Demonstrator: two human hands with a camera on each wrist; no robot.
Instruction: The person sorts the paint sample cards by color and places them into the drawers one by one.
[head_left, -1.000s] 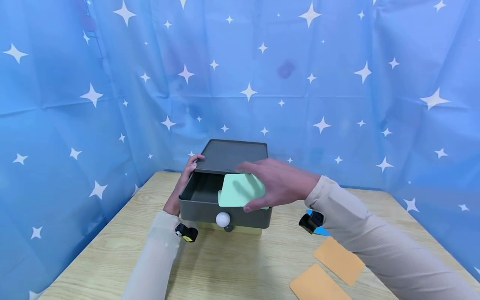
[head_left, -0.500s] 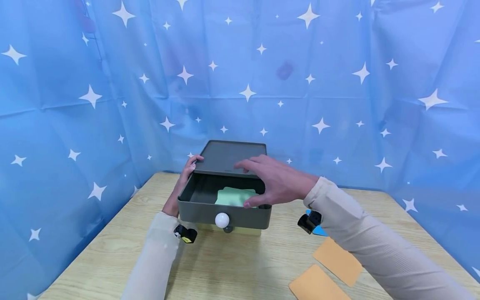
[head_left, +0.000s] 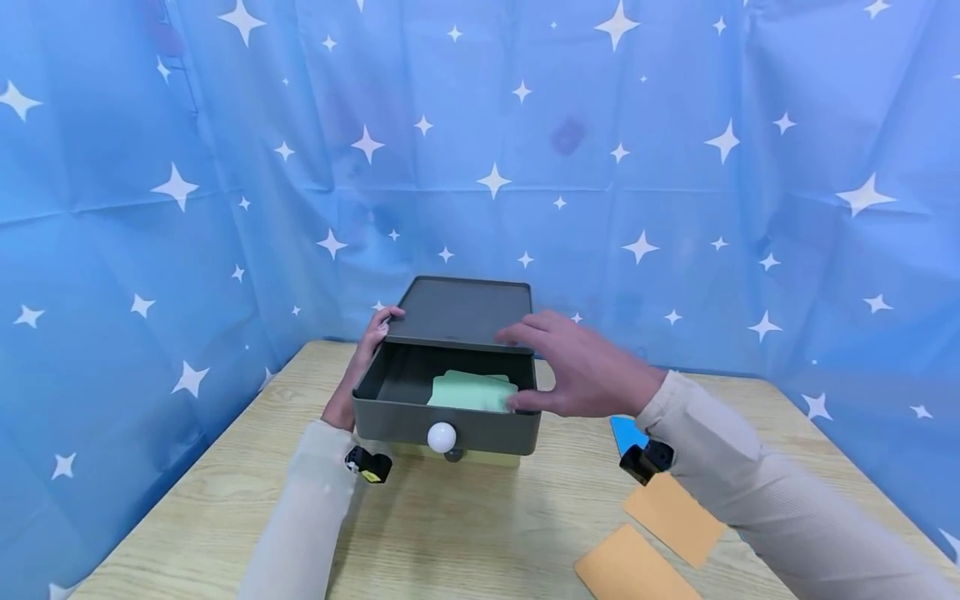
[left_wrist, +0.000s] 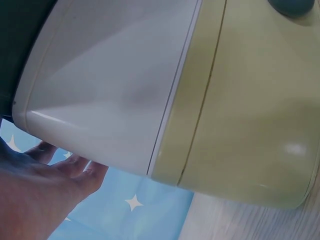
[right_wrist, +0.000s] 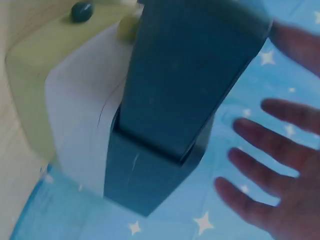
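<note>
A small drawer cabinet stacks a dark grey top tier, a white tier and a pale yellow tier. Its grey top drawer, with a white knob, is pulled out. Mint green cards lie inside, overlapping. My left hand rests along the cabinet's left side, fingertips at the top edge. My right hand hovers at the drawer's right side with fingers spread, holding nothing; its thumb overlaps the drawer's front right corner in the head view.
Two orange cards lie on the wooden table at the front right. A blue card shows partly behind the right wrist camera. A blue star-patterned curtain surrounds the table's back and sides.
A mint green card left my right hand and dropped into the drawer with the other. The right hand then shifted right, fingers spread. My left hand keeps its place on the cabinet.
</note>
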